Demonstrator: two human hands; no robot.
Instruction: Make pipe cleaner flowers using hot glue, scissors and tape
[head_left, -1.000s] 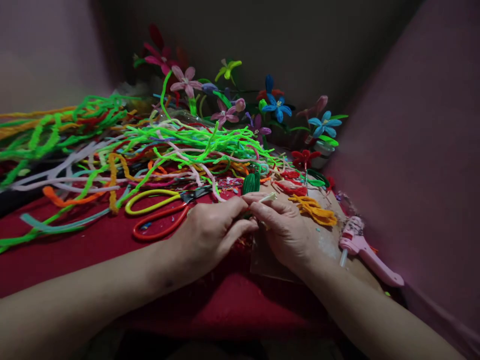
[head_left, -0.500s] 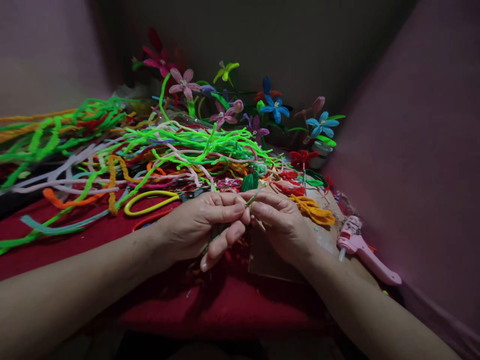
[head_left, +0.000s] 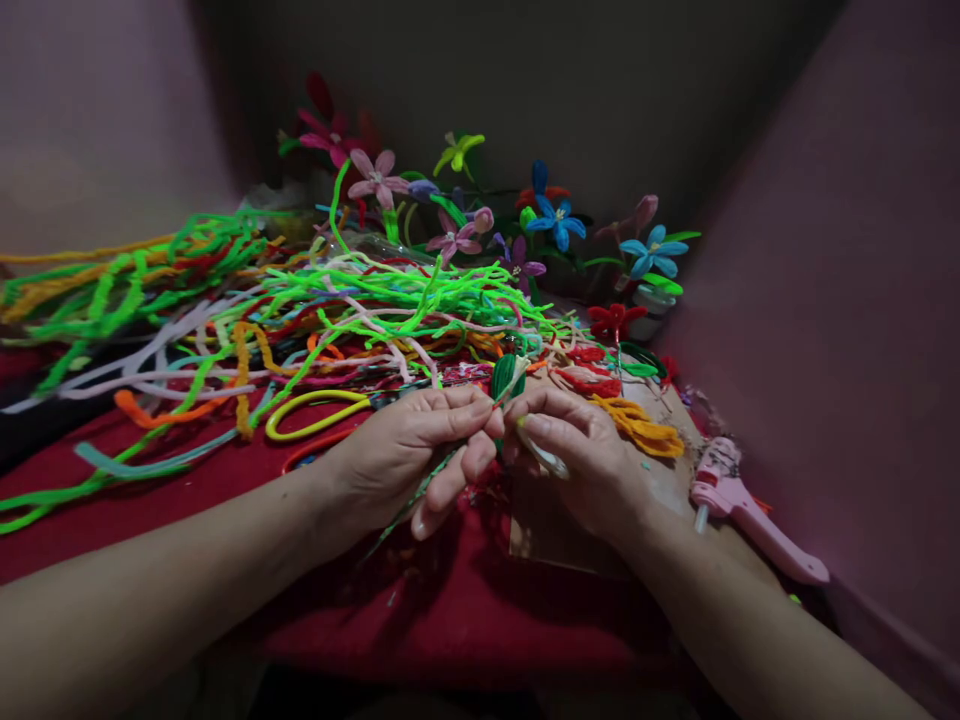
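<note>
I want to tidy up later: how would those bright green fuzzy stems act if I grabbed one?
The green stems probably hold their shape yet bend easily: several stand in arcs and kinks. Likely light and not slippery, given the thin fuzzy look. They lie tangled with other colours, so pulling one would probably drag neighbours.

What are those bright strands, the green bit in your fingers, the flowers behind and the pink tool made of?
Strands: fuzzy matte pile that holds bends, likely wire-cored chenille. Green bit: same fuzz, bundled. Flowers: seemingly the same stems looped into petals. Pink tool: smooth, glossy, probably moulded plastic.
</note>
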